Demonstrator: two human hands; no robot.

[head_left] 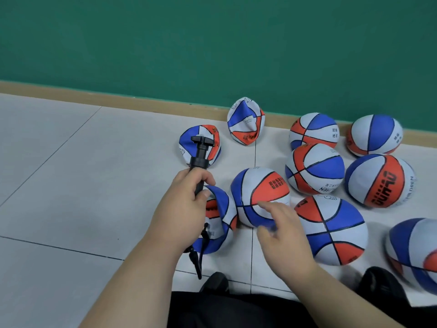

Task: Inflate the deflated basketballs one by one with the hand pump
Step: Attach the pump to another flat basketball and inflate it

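My left hand [184,202] grips the barrel of a black hand pump [201,155], its T-handle pointing up and away and its hose [197,259] dangling below my wrist. My right hand [281,230] reaches onto a red, white and blue basketball [257,190] in front of me, fingers spread and touching its near side. A collapsed basketball [220,223] lies folded just under my left hand. Two more deflated balls sit beyond, one behind the pump [208,143] and one by the wall [246,121].
Several more balls of the same colours crowd the tiled floor to the right, such as a large one [331,230] beside my right hand. A green wall [212,43] with a tan baseboard runs behind. My dark shoes [215,282] show at the bottom.
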